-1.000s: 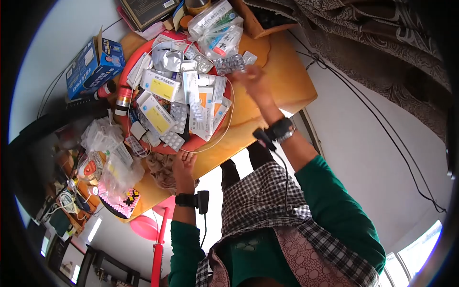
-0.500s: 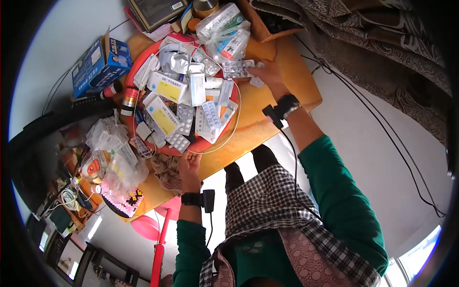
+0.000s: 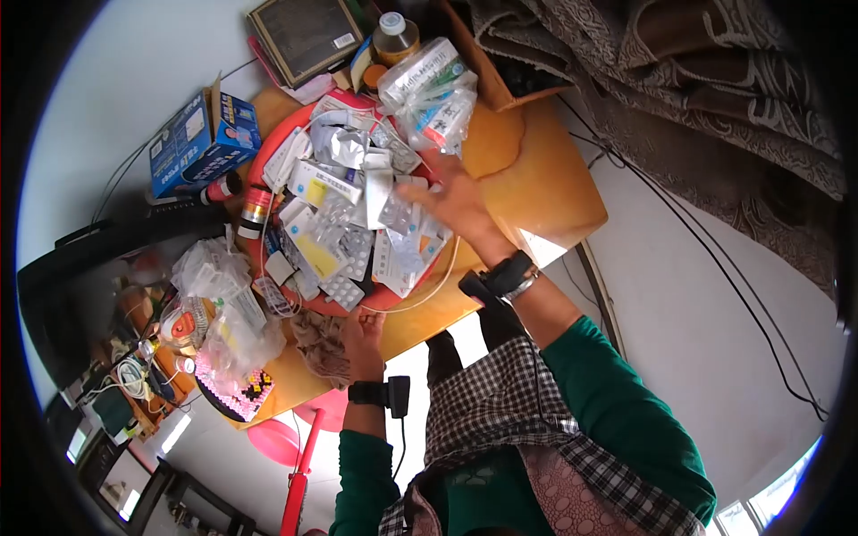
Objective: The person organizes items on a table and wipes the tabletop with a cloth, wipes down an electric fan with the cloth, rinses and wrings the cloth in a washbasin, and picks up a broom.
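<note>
A red round tray (image 3: 390,300) is heaped with medicine boxes and blister packs. My right hand (image 3: 454,198) hangs over its right side, fingers apart and slightly blurred, with no pack visible in it. Just left of those fingers are a white box (image 3: 378,198) and a silvery blister pack (image 3: 407,250). A clear blister pack (image 3: 334,217) lies on the yellow-and-white medicine box (image 3: 315,250). My left hand (image 3: 361,332) is at the tray's near rim, its fingers curled together against the edge. A brown cloth (image 3: 320,347) lies beside that hand.
A blue box (image 3: 201,143) and a red-and-gold can (image 3: 256,210) stand left of the tray. Plastic bags (image 3: 237,335) lie at the near left. Behind are a bagged package (image 3: 429,89), a capped bottle (image 3: 394,40) and a dark box (image 3: 307,40). A pale cord circles the tray.
My right hand has moved left from the table's right side to above the tray. The blister pack it held has left its fingers. My left hand stays at the rim; the view has shifted slightly.
</note>
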{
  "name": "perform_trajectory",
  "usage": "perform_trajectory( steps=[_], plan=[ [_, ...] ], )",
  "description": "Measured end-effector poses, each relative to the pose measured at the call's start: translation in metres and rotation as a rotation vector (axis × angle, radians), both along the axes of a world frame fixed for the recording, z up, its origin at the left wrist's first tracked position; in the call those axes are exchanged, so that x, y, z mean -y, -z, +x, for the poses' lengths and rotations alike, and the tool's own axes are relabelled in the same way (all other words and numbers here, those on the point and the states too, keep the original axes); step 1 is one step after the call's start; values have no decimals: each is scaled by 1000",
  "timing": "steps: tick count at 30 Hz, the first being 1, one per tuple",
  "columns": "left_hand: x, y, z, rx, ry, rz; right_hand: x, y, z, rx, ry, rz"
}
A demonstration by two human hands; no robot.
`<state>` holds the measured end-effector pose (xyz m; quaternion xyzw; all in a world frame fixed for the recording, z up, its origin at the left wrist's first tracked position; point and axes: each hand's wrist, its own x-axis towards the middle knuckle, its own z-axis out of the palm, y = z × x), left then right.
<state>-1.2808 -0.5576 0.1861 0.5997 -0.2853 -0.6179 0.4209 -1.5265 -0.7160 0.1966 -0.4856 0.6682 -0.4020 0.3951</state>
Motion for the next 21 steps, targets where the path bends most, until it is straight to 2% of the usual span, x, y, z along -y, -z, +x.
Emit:
perform_trajectory(
  steps=[1,2,3,4,5,6,7,8,9,10,11,12,14,15,16,18,19,21],
  plan=[
    [3,3,2,4,-8,-15,5,3,-3,55,158,26],
    [4,12,4,-151,-151,113,10,8,-12,57,146,10],
    [6,14,5,-311,-292,240,18,10,-24,-39,263,21],
    [4,14,6,-316,-303,225,28,14,-33,-134,381,33],
    [-1,11,4,-150,-144,78,44,12,-37,-134,366,22],
    [-3,10,3,20,13,-64,62,10,-42,-7,375,109],
    [-1,11,5,20,-1,-70,76,12,-46,120,381,201],
    [1,11,11,148,129,-44,84,13,-47,121,364,197],
    [0,14,17,278,259,-14,90,19,-47,231,335,194],
    [-1,19,18,286,242,-14,97,25,-49,346,305,192],
    [-5,30,20,266,206,-21,103,25,-54,268,330,436],
    [-4,30,20,245,173,-28,100,23,-56,274,320,438],
    [-2,18,13,151,67,12,82,18,-58,656,295,355],
    [1,14,9,49,-29,54,72,5,-61,715,264,359],
    [2,11,11,42,-20,57,60,-5,-56,709,275,357],
    [2,11,16,211,212,12,41,-19,-40,661,239,168],
    [2,9,12,199,234,12,35,-28,-27,658,136,141],
    [3,5,5,-45,8,-15,28,-44,10,608,9,156]
  ],
)
